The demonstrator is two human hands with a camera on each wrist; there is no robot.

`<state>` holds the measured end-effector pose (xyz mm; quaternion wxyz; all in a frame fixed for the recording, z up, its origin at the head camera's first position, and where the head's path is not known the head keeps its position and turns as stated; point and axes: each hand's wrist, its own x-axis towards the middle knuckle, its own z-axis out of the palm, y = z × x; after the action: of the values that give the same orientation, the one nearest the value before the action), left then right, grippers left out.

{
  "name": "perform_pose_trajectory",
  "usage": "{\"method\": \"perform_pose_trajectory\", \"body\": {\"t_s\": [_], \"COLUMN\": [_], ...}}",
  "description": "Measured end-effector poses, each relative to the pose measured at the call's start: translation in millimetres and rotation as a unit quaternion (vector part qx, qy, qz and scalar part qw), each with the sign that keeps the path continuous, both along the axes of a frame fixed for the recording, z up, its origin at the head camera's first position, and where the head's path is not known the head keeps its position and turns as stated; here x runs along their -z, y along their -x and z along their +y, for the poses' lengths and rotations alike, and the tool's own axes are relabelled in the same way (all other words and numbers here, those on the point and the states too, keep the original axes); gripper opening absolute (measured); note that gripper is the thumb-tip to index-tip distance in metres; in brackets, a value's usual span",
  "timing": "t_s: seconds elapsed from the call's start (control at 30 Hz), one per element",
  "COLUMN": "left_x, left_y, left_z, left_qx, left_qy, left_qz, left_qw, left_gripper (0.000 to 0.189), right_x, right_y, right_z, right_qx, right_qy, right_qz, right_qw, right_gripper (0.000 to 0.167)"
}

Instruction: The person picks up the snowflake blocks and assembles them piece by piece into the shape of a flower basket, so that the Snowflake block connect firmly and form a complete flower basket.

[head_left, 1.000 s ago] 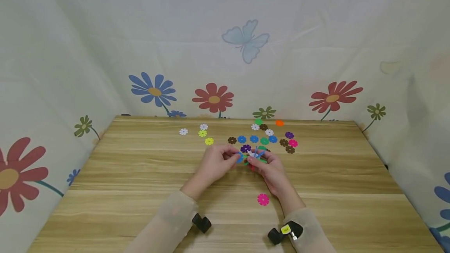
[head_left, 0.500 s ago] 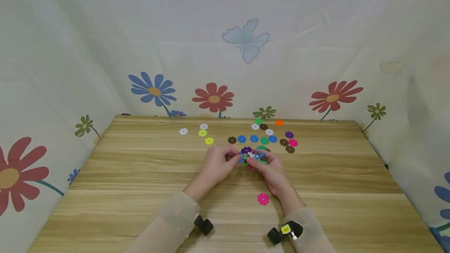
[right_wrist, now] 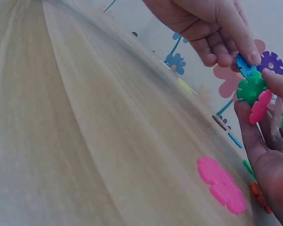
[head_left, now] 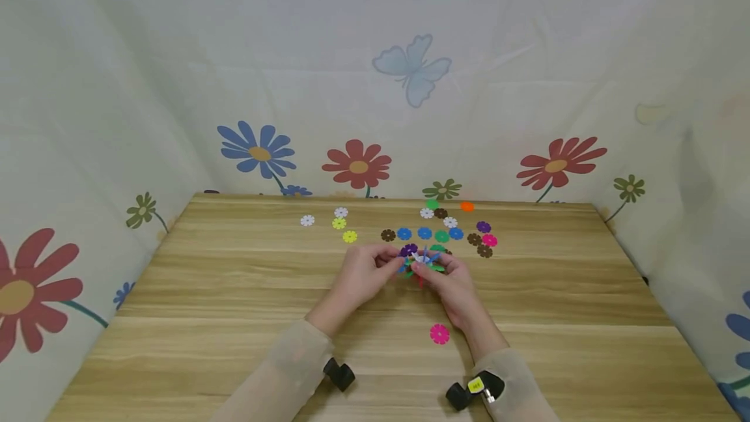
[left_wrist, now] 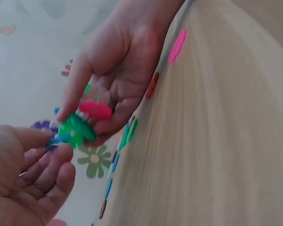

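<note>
Over the middle of the table, my right hand (head_left: 454, 282) holds a cluster of interlocked notched plastic discs (head_left: 423, 259). In the right wrist view it shows a green disc (right_wrist: 251, 88), a pink disc (right_wrist: 261, 107) and a purple disc (right_wrist: 271, 62) at the far side. My left hand (head_left: 363, 271) pinches a blue notched disc (right_wrist: 245, 66) between thumb and index finger, its edge right at the cluster. The left wrist view shows the blue disc (left_wrist: 60, 139) edge-on against the green one. My right thumb and fingers cover part of the cluster.
A loose pink disc (head_left: 439, 334) lies on the wooden table (head_left: 234, 318) near my right forearm. Beyond the hands lie several loose discs, among them a yellow one (head_left: 349, 236), a brown one (head_left: 388, 235) and an orange one (head_left: 467, 206). A flower-printed cloth (head_left: 281, 70) hangs behind.
My left hand has shifted slightly right, bringing the blue disc closer against the cluster. The blue disc now shows less from above. My right hand has stayed nearly in place.
</note>
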<state>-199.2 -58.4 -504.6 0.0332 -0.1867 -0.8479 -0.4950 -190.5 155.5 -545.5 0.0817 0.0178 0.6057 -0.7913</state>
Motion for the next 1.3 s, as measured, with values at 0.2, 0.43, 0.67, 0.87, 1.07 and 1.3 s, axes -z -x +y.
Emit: {"method": "perform_pose_trajectory", "body": {"t_s": [0.2, 0.43, 0.67, 0.87, 1.07, 1.3], "left_x": [11.2, 28.4, 39.0, 38.5, 36.4, 31.7], "left_y": [21.5, 37.6, 42.1, 42.8, 42.0, 39.1], "left_z": [-32.7, -66.3, -72.8, -71.9, -72.6, -68.7], "left_qx": [-0.089, -0.107, -0.09, -0.075, -0.076, -0.062], "left_qy": [0.085, 0.176, 0.237, 0.208, 0.204, 0.187], "left_qz": [-0.004, 0.017, -0.005, 0.0, -0.002, -0.045], "left_qw": [0.9924, 0.9783, 0.9673, 0.9752, 0.976, 0.9794], "left_gripper": [0.027, 0.045, 0.06, 0.024, 0.029, 0.023], "right_x": [2.9, 2.5, 1.9, 3.2, 0.0, -1.5], "right_y": [3.3, 4.4, 4.5, 4.9, 4.4, 3.1], "right_z": [0.4, 0.4, 0.3, -0.3, 1.1, 2.6], "right_qx": [0.021, 0.02, 0.008, 0.015, -0.006, -0.013], "right_qy": [0.03, 0.057, 0.068, 0.088, 0.094, 0.114], "right_qz": [-0.012, -0.015, -0.012, -0.014, -0.038, -0.054], "right_qw": [0.9992, 0.998, 0.9976, 0.9959, 0.9948, 0.992], "right_gripper": [0.036, 0.032, 0.017, 0.018, 0.021, 0.037]}}
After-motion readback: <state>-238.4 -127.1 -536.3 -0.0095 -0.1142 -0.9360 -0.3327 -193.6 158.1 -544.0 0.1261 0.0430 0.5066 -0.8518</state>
